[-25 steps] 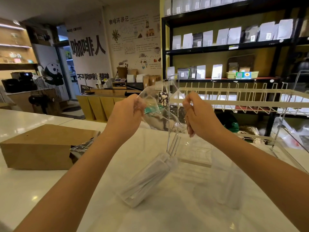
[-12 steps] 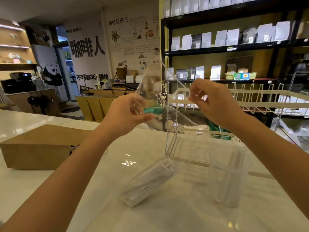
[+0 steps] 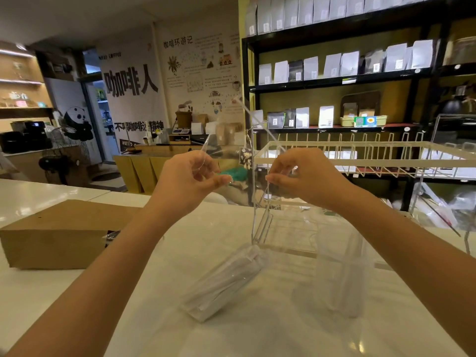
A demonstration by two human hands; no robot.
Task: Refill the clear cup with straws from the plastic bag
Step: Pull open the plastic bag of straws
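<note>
Now both hands pinch the clear bag's mouth, the left hand and right hand raised above the surface, while straws sag below beside the cup; part the film evenly, without jerking.

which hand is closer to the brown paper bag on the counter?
Left. The left hand is raised above the counter, up and right of the brown paper bag. The right hand is farther right, near the white wire rack.
</note>
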